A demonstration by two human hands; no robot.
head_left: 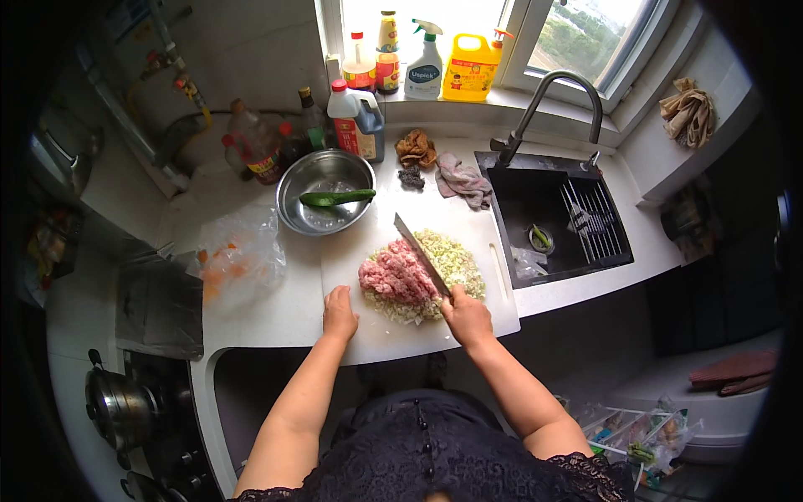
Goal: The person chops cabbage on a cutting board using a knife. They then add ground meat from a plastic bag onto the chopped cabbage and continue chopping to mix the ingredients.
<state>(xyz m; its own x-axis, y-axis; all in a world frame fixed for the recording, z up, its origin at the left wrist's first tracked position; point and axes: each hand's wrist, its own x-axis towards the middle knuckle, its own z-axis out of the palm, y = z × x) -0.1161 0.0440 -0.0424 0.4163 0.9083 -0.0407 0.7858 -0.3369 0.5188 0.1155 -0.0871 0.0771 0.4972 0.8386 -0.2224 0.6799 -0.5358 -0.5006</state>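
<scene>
- On the white cutting board (339,259), our minced meat (395,276) lies heaped over the left part of a spread of pale green chopped vegetable (458,261)
- Our right hand (468,318) is closed round the handle of the knife (422,257), whose blade slants away and to our left, along the meat's right side
- Our left hand (340,314) rests loosely open at the board's near left edge, with nothing seen in its fingers; how hard it presses we cannot tell
- For chopping and mixing, we would judge it best to use short, even strokes, scrape loose bits inward from the edges, and fold vegetable over meat so both spread evenly
- Our left fingers would do best well clear of the blade, bracing the board
- Beyond the board's far left corner, our steel bowl (293,188) holds 1 cucumber (335,198), with what looks like a little water under it
- To our right, the black sink (519,192) has a wire rack (594,226), a clear bag (529,263) and a green scrap (539,237) at the drain
- Just behind the bowl, our large red-capped jug (358,125) holds dark liquid
</scene>
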